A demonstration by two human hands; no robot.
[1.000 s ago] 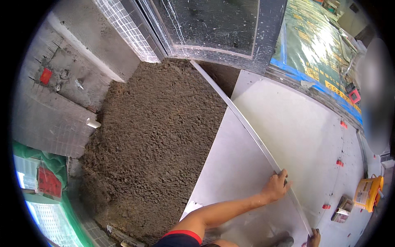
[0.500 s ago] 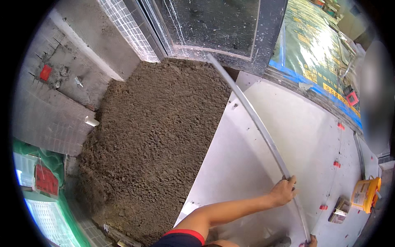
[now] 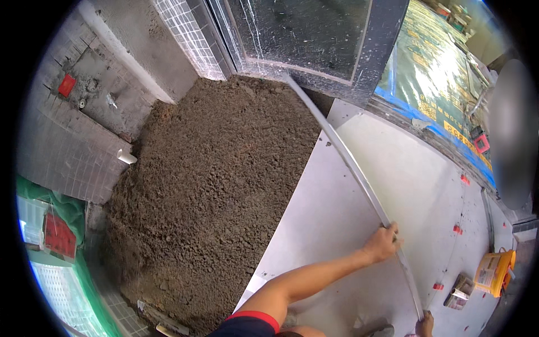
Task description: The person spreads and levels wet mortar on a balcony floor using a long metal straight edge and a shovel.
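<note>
Well, both hands are on it: a long, straight, silvery metal bar (image 3: 355,164) slants right across the work area. The left hand (image 3: 382,244), at the end of a bare forearm that comes out of a dark sleeve with red trim (image 3: 254,321), is clamped on the bar along its nearer half, fingers curled over the metal. Down at the lower edge, the right hand (image 3: 425,324) is closed on the near end, though the frame cuts part of it off.

Look at the far end: it reaches over a broad, rough bed of crumbly brown mortar (image 3: 219,185), close to the paint-spattered dark door (image 3: 303,70); whether it touches the mortar, you can't tell. Most of the bar lies across smooth, pale floor tiles (image 3: 314,224), whose straight edge borders the mortar.

Over to the right, small red plastic clips (image 3: 458,230) dot a joint between tiles, and just beside a flat, dark tool with a pale handle (image 3: 459,292) sits a yellow plastic bucket (image 3: 491,272). Across on the left, a short white pipe stub (image 3: 127,156) pokes from the grey wall (image 3: 67,146), above the mortar.
</note>
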